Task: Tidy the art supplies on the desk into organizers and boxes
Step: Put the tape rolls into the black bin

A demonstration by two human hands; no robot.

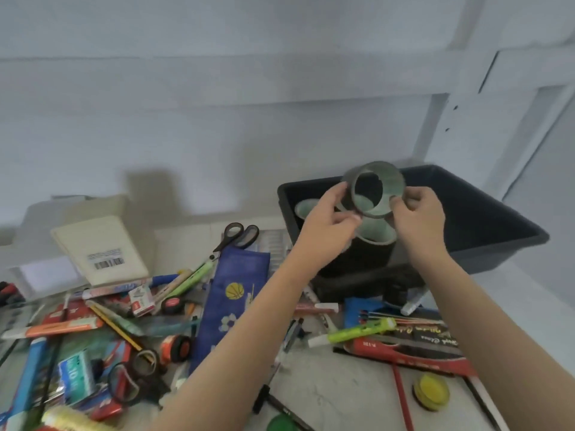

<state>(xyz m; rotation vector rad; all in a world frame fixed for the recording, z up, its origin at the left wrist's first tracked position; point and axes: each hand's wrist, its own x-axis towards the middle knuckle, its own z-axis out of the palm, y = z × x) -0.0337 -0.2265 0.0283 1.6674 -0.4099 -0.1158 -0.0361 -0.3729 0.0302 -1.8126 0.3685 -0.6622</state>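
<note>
Both of my hands hold up a dark pen organizer [373, 189] made of joined round tubes with pale green insides. It is tilted, so one tube opening faces me. My left hand [329, 223] grips its left side and my right hand [420, 214] pinches its right rim. The organizer hangs over the front left part of a dark grey plastic bin [485, 219] at the back right of the desk. Loose art supplies lie all over the desk [326, 396] below my arms.
A blue pencil case [230, 303] lies in the middle, with black scissors [239, 236] behind it. A beige box [102, 247] stands at the left. Pens, markers, tape rolls and glue are piled front left. A green marker [357, 332], red packs and a yellow round thing [431, 391] lie at the right.
</note>
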